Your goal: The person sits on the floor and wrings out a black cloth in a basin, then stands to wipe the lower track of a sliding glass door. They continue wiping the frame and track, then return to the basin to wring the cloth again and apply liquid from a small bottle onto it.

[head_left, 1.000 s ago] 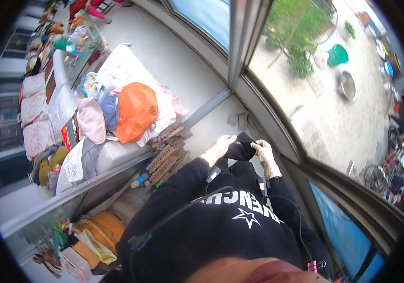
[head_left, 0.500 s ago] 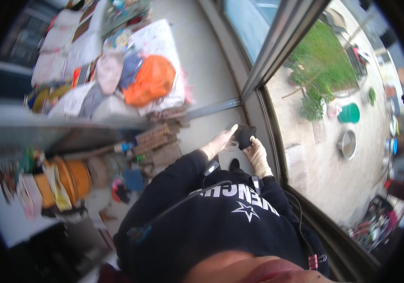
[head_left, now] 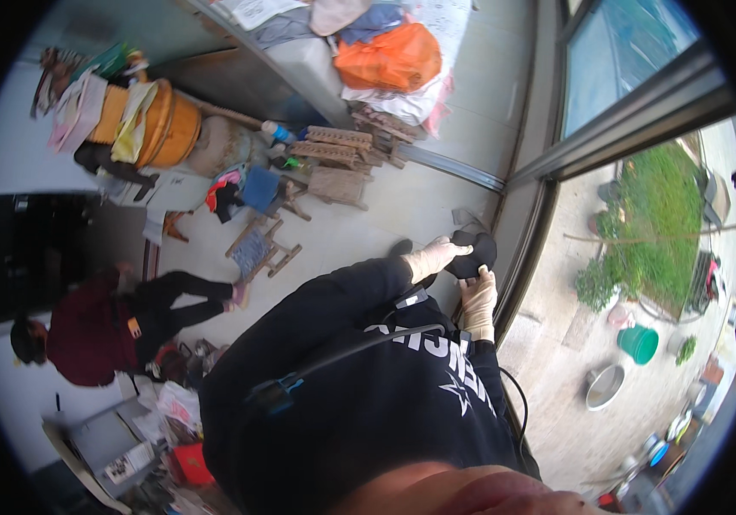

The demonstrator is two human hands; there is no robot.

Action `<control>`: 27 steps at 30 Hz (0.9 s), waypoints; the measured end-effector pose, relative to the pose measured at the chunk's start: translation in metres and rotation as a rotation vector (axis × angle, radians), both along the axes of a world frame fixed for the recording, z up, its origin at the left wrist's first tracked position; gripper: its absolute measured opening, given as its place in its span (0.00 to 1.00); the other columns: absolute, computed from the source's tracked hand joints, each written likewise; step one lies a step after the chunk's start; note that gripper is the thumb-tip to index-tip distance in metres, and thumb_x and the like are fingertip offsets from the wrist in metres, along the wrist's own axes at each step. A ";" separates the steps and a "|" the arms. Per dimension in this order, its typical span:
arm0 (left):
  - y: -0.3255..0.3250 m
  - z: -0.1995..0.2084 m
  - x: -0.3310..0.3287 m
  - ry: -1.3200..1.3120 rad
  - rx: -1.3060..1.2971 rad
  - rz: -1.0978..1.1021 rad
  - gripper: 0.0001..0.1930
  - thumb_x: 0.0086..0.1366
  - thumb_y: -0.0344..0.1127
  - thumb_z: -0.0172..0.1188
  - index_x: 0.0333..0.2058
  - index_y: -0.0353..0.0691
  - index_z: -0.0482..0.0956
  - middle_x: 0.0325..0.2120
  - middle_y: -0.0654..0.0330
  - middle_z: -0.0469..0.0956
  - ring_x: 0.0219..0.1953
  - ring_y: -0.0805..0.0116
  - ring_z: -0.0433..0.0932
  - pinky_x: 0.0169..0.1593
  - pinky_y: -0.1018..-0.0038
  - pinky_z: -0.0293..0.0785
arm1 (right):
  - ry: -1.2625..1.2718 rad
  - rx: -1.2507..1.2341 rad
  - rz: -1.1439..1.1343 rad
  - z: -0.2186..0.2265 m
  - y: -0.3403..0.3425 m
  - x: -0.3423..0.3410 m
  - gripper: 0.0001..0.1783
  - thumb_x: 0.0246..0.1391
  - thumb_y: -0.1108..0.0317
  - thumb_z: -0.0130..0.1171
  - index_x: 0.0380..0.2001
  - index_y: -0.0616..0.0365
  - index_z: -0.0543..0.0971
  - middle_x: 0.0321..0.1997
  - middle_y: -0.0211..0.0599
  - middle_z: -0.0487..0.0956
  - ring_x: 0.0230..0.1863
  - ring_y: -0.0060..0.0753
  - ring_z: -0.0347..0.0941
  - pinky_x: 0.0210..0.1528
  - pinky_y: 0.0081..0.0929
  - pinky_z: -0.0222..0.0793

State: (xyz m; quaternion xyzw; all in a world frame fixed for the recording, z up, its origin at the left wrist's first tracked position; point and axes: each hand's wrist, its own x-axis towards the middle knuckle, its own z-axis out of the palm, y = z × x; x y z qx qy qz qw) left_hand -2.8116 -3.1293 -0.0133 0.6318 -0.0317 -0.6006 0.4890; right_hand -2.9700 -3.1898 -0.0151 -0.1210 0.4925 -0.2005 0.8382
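Observation:
Both my hands wear thin pale gloves and meet in front of my body, close to the window frame. Between them is a small black object [head_left: 476, 251] with rounded lobes; its exact kind cannot be made out. My left hand [head_left: 436, 257] pinches its left side, thumb lying along the top. From below, my right hand [head_left: 478, 300] grips the lower edge with its fingertips. Part of the object is hidden behind the fingers.
Wooden stools [head_left: 338, 184] and a blue-seated folding stool [head_left: 256, 249] stand to the left. A person in dark red [head_left: 89, 326] is farther left. An orange cloth [head_left: 389, 60] lies on a covered surface. Beyond the window frame [head_left: 527, 249] are a green bucket [head_left: 638, 343] and grass.
My view has swung, bringing the other person into sight at left. My hands still hold the black object, which now shows more of its rounded surface.

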 end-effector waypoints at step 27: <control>0.123 0.098 0.102 -0.110 -0.026 0.305 0.22 0.59 0.32 0.65 0.50 0.27 0.73 0.43 0.53 0.78 0.42 0.65 0.79 0.48 0.71 0.75 | 0.081 -0.210 0.616 -0.037 0.011 0.109 0.19 0.54 0.62 0.59 0.47 0.56 0.72 0.46 0.37 0.77 0.46 0.40 0.75 0.40 0.37 0.75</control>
